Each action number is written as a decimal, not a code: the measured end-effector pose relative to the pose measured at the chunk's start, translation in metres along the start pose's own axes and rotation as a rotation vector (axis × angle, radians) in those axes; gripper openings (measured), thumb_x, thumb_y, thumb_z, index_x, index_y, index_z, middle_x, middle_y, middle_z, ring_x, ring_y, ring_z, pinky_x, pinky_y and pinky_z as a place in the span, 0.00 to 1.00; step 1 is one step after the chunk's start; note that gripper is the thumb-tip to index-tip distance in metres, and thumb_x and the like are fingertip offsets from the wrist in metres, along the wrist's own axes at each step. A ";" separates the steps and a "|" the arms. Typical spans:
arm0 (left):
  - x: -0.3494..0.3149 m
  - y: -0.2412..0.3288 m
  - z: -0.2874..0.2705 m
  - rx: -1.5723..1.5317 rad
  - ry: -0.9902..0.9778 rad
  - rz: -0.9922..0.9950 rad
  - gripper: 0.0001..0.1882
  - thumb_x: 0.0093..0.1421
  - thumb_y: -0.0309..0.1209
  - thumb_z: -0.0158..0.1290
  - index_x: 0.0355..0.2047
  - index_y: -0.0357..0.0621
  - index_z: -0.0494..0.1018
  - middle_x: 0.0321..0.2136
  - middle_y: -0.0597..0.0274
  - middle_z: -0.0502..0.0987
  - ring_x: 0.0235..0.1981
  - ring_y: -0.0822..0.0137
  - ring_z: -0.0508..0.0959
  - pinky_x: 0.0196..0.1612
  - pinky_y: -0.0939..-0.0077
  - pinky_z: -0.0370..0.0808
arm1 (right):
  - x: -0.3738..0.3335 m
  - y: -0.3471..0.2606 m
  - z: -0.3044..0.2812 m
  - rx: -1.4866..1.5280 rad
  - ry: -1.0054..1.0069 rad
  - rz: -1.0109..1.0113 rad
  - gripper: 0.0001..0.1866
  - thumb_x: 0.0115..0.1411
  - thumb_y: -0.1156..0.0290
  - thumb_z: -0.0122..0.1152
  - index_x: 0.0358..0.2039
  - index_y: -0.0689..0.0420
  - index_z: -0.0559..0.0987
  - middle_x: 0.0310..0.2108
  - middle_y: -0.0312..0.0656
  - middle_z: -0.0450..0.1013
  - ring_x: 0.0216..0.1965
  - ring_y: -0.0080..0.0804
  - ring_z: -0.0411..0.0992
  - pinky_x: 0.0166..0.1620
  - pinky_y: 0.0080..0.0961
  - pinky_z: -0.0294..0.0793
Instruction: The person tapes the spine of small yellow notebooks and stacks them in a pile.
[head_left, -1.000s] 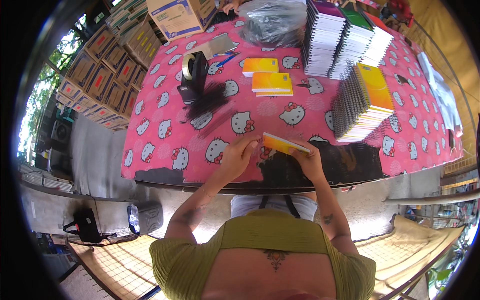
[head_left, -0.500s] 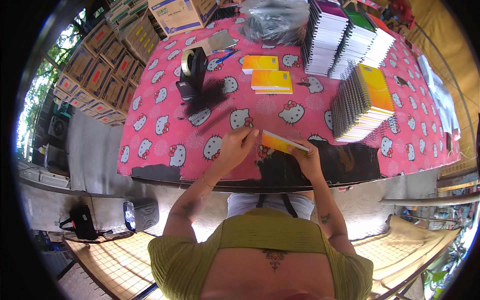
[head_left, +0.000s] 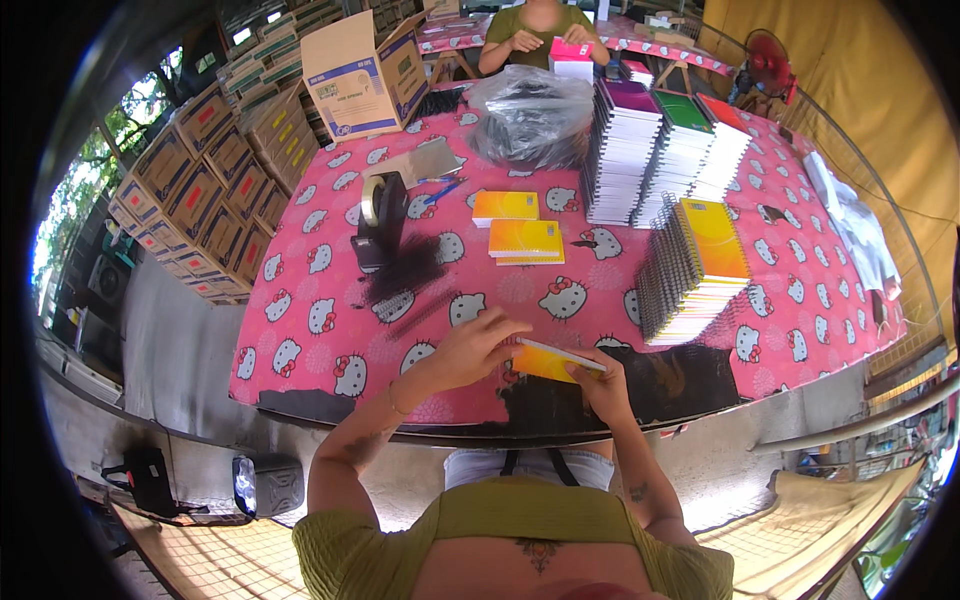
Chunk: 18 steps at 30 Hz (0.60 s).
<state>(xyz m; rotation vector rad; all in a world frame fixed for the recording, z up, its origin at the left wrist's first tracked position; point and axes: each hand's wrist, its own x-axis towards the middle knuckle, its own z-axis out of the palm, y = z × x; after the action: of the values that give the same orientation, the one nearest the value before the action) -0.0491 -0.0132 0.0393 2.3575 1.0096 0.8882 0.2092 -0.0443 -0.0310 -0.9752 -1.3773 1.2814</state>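
We see both forearms reaching up from the lower edge to the near side of a table draped in a pink cartoon-cat cloth. Between the hands is a thin yellow-orange notebook, held just above the cloth at the near edge, lying nearly flat with its far side slightly raised. Our left hand bends at the wrist, fingers curled over the notebook's left end and pinching it from above. Our right hand grips the right near corner, thumb on top, fingers tucked beneath; the elbow is bent close to the body.

Farther in, left of centre, a black tape dispenser stands on the cloth, with a heap of black spiral bindings just near it. Two small stacks of yellow notebooks lie at mid-table. To the right a stack of spiral-bound yellow notebooks leans, and beyond it taller stacks with purple, green and red covers. A crumpled plastic bag sits at the far side, an open cardboard box to its left. Another person works at the far end.
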 end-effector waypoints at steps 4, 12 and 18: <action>0.002 0.004 0.005 0.010 -0.037 -0.055 0.09 0.63 0.32 0.56 0.40 0.41 0.75 0.33 0.54 0.74 0.32 0.52 0.78 0.34 0.63 0.74 | -0.006 -0.014 -0.001 -0.014 0.000 0.040 0.10 0.63 0.79 0.60 0.46 0.63 0.81 0.39 0.38 0.79 0.41 0.20 0.73 0.47 0.18 0.72; 0.004 -0.004 0.006 0.136 -0.086 -0.003 0.11 0.60 0.35 0.59 0.38 0.44 0.75 0.37 0.58 0.73 0.40 0.54 0.75 0.45 0.57 0.70 | -0.011 -0.023 0.011 -0.093 0.056 -0.084 0.10 0.63 0.76 0.62 0.44 0.62 0.81 0.37 0.36 0.78 0.38 0.19 0.72 0.44 0.18 0.71; 0.001 0.023 0.025 0.640 0.106 0.056 0.22 0.61 0.43 0.55 0.51 0.44 0.71 0.55 0.52 0.69 0.61 0.50 0.65 0.63 0.37 0.52 | -0.016 -0.027 0.026 0.004 0.180 -0.070 0.11 0.62 0.75 0.63 0.45 0.62 0.80 0.39 0.36 0.77 0.40 0.20 0.71 0.48 0.19 0.69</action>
<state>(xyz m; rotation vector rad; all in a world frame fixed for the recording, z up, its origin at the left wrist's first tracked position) -0.0199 -0.0302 0.0358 2.8900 1.4460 0.7983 0.1884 -0.0681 -0.0053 -1.0060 -1.2586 1.1158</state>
